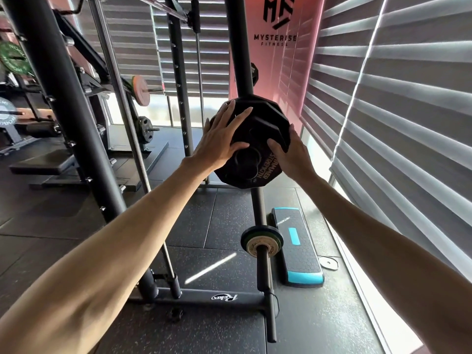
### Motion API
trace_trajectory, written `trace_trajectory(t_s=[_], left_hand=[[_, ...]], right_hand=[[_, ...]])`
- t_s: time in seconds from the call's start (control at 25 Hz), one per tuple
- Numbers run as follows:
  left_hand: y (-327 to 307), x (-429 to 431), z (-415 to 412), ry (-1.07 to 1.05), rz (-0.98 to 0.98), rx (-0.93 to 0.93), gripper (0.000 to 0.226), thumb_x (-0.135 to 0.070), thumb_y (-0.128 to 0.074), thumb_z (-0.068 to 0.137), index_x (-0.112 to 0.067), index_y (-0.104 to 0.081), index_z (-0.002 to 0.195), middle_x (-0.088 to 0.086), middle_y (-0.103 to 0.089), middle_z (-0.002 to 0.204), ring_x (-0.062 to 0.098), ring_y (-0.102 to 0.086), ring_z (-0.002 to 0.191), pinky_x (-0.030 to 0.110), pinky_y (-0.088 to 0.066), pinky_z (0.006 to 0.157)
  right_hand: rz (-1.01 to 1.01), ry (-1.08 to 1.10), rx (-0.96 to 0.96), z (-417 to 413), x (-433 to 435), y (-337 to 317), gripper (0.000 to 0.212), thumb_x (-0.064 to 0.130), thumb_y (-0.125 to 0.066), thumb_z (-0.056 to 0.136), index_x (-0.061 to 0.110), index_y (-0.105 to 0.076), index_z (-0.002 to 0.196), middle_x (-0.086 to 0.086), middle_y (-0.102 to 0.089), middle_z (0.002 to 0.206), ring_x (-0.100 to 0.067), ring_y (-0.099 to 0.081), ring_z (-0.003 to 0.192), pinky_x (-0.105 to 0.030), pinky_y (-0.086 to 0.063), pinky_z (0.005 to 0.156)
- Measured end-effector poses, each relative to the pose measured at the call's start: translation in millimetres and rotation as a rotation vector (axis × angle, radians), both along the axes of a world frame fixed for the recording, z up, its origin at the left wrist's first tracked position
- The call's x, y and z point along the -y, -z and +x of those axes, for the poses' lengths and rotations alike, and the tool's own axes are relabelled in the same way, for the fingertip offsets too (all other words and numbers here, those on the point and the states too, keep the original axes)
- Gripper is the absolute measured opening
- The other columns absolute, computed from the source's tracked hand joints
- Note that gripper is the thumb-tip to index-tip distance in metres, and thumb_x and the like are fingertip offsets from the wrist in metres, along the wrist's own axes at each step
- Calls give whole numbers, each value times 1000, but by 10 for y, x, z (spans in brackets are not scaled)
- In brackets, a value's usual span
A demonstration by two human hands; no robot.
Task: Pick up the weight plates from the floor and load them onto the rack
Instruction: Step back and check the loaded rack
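Note:
A black many-sided weight plate [265, 123] hangs on a storage peg [246, 162] of the black rack's upright post [242, 60], with at least one more black plate behind it. My left hand [219, 139] lies flat with spread fingers on the plate's left face. The plate's right edge is held by my right hand [293, 152], thumb on the front. Lower on the same post, a peg [263, 251] carries small thin plates [261, 242], dark and greenish.
A black and teal step platform [297, 249] lies on the rubber floor right of the post. A small grey disc [328, 263] lies near the window blinds. The rack's base bar [204, 298] crosses below. Other racks with plates stand at left.

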State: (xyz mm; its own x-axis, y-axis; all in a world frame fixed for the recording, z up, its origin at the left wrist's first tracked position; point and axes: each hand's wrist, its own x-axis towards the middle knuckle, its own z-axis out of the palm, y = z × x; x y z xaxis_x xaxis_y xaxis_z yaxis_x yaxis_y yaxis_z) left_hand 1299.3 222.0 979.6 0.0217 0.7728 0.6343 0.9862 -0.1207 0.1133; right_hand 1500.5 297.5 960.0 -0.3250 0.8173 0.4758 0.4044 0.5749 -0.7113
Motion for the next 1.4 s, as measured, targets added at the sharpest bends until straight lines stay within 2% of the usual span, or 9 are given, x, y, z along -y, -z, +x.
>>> trace_trajectory(t_s=[0.12,0.28,0.52,0.72,0.8,0.96,1.08,1.16,1.4], left_hand=[[-4,-16,18,-13,16,-10,82,-48,-60,90,-33,-14,157,15,-5,164,34,-7,151,55,-18,119],[30,-3,38,-43,33,23,80,-48,-60,91,-32,-18,156,19,-10,161,38,-15,147,55,-21,116],[121,-8,61,-24,92,117,75,-44,-63,91,-28,-26,154,17,-16,157,35,-21,141,53,-24,114],[238,-22,46,29,157,235,68,-46,-57,94,-22,-30,151,13,-15,159,32,-16,145,55,-23,116],[259,-22,37,27,160,248,68,-49,-55,94,-22,-30,151,12,-16,159,31,-15,147,53,-22,116],[175,-22,38,-19,126,178,68,-47,-58,92,-29,-30,151,13,-18,156,32,-18,144,55,-22,116],[159,-71,-27,34,121,169,69,-47,-59,91,-30,-29,151,17,-19,152,34,-21,143,59,-27,115],[180,-89,-43,64,129,174,70,-47,-59,91,-32,-27,152,17,-18,151,34,-22,143,59,-29,114],[122,-220,28,-41,117,130,72,-41,-62,93,-39,-23,153,14,-7,160,34,-14,144,63,-21,115]], right_hand=[[29,-17,6,18,-23,-22,70,52,-54,89,18,-35,147,-5,-58,136,-26,-56,124,-47,-49,101],[78,-44,2,-3,-15,-80,64,39,-57,90,19,-37,147,-5,-56,137,-26,-55,125,-49,-47,103],[112,-55,58,-12,-16,-127,74,49,-52,85,26,-30,151,4,-51,141,-26,-50,129,-53,-45,103],[161,-54,-22,-11,-1,-151,64,43,-59,92,20,-40,149,4,-56,137,-18,-54,126,-36,-45,103],[153,-25,-76,-43,4,-69,67,53,-57,91,24,-39,149,5,-54,141,-18,-51,130,-41,-44,106],[47,42,-140,-110,56,183,83,67,-49,89,20,-27,154,-8,-38,153,-24,-34,143,-50,-36,113],[-2,49,-232,-133,81,245,84,68,-51,88,21,-28,154,-4,-46,146,-19,-45,135,-46,-42,110],[11,70,-244,-169,77,269,84,69,-48,89,22,-26,155,-5,-46,147,-22,-46,135,-48,-42,109],[27,111,-252,-282,-107,277,79,64,-45,92,24,-22,157,-8,-45,148,-28,-46,135,-52,-43,107]])
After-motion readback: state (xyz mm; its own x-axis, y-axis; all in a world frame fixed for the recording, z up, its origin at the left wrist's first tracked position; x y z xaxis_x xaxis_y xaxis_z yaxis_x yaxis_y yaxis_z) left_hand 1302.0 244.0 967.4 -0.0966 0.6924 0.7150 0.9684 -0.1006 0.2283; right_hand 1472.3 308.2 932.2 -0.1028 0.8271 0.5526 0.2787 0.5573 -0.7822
